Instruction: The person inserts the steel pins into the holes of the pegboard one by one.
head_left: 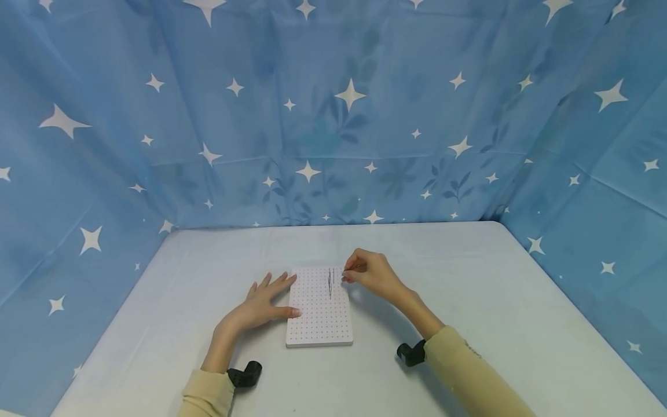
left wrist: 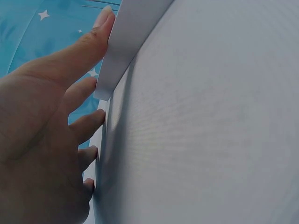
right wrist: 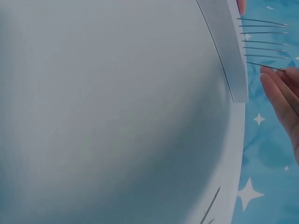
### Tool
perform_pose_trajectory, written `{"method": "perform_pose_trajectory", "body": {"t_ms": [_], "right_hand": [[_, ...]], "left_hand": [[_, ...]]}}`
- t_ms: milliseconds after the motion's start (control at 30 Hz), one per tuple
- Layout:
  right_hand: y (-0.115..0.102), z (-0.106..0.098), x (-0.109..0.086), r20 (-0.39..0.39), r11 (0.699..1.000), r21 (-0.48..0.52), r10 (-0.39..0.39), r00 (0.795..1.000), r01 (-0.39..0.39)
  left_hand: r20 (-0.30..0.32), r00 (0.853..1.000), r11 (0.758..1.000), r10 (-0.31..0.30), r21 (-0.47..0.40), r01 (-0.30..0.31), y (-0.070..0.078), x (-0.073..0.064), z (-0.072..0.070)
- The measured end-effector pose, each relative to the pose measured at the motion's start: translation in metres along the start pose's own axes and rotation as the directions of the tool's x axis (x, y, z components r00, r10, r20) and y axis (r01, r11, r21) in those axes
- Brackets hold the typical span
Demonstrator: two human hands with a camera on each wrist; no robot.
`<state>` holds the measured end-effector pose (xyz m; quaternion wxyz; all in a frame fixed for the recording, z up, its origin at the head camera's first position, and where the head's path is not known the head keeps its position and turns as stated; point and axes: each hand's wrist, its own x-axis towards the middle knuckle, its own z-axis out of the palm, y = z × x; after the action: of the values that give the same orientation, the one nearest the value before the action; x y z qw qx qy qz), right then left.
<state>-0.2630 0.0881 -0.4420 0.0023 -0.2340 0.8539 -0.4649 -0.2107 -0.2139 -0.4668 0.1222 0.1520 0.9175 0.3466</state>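
A white board (head_left: 319, 327) with a grid of small holes lies on the table. Several thin metal needles (right wrist: 264, 33) stand upright in its far part, in a row in the right wrist view. My right hand (head_left: 372, 275), over the board's far right corner, pinches one more needle (right wrist: 258, 64) between thumb and fingertips; its lower end is right at the board's surface. With fingers spread, my left hand (head_left: 257, 307) rests at the board's left side, the thumb on the top face and the index fingertip at the far left corner. In the left wrist view its thumb (left wrist: 88, 44) lies along the board's edge.
A white cloth covers the table (head_left: 458, 324). Beyond the board, thin loose needles (right wrist: 211, 204) lie on the table in the right wrist view. A blue star-patterned curtain (head_left: 323, 127) hangs behind the table and along both sides.
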Motion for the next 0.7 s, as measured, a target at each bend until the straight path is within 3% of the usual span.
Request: {"method": "perform_pose_trajectory", "body": {"t_ms": [233, 700], "right_hand": [[-0.001, 0.008, 0.003, 0.009, 0.999, 0.011, -0.030, 1.000, 0.030], [-0.007, 0.014, 0.006, 0.007, 1.000, -0.007, -0.009, 1.000, 0.009]], "left_hand": [[0.003, 1.000, 1.000, -0.007, 0.000, 0.007, 0.001, 0.000, 0.000], [0.001, 1.000, 1.000, -0.002, 0.003, 0.002, -0.004, 0.001, 0.000]]}}
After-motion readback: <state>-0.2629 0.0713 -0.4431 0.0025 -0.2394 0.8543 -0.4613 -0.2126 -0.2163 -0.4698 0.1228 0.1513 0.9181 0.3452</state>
